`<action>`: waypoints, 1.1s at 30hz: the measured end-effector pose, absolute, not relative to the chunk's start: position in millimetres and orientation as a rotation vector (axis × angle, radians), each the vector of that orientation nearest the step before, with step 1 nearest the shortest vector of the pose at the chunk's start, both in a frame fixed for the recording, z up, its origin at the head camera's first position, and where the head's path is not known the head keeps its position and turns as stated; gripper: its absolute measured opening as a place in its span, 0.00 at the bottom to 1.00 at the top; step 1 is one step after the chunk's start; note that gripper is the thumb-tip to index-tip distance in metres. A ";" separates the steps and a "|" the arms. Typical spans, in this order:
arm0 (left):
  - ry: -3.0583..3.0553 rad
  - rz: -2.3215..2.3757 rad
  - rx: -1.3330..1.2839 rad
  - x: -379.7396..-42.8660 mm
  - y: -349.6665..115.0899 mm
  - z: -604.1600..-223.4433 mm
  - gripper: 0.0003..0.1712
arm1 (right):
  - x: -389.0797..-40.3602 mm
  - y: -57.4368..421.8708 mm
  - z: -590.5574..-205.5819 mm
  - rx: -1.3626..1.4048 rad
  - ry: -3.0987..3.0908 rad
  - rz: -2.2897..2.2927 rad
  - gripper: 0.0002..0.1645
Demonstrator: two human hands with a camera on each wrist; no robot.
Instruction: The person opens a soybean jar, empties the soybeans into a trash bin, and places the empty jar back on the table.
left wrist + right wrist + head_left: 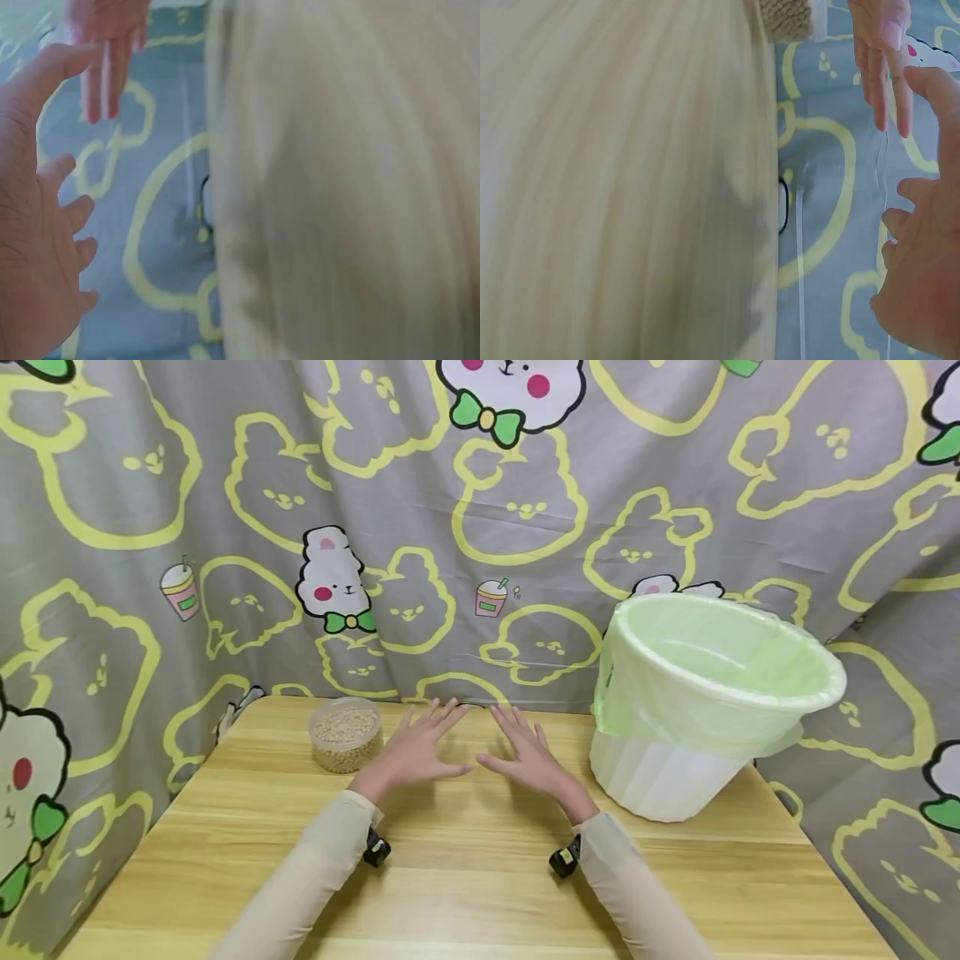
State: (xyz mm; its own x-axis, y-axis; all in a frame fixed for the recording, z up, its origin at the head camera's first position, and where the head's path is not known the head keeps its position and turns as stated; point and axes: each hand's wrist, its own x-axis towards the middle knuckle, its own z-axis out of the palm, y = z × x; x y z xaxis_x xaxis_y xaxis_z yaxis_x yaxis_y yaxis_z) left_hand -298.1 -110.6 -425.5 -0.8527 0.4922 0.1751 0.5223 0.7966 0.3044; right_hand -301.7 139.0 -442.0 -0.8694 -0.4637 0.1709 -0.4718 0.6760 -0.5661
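Note:
Both hands are held over the table in the head view, fingers spread and thumbs facing each other across a small gap. The left hand [415, 752] holds nothing and is nearest to a clear round tub [347, 735] full of small beige pellets or beans. My right hand [528, 762], likewise holding nothing, is left of a white bin [652, 781] lined with a pale green bag [697, 727]. In the left wrist view the left palm [37, 247] shows with fingers apart. In the right wrist view the right hand [930, 247] faces the other hand's fingers.
The wooden table [465, 902] reaches back to a grey curtain [420, 527] printed with yellow outlines and white cartoon animals. The bin stands tall at the table's right back side. Small black cameras [377, 848] sit on both wrists.

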 end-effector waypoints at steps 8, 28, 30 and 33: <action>-2.848 -0.715 -0.706 -301.3 -161.9 -403.2 0.66 | -316.1 95.6 -435.5 0.865 -2.817 1.213 0.56; -2.854 -1.390 -0.349 -306.5 -282.2 -433.6 0.85 | -324.5 -19.0 -456.9 0.847 -2.703 1.811 0.59; -2.843 -1.444 -0.338 -307.1 -287.4 -438.0 0.85 | -325.6 -27.6 -461.2 0.854 -2.682 1.856 0.59; -2.830 -1.488 -0.342 -309.2 -294.7 -442.9 0.85 | -327.5 -38.3 -466.2 0.855 -2.627 1.955 0.59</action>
State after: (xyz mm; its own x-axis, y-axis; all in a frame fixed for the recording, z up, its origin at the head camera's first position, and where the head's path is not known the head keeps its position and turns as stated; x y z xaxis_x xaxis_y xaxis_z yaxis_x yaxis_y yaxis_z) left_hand -309.2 -294.7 -442.9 -0.9747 0.2211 0.0336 0.1530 0.5496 0.8213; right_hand -327.5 -38.3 -466.2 -0.8449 -0.5253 0.1008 -0.2475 0.2168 -0.9443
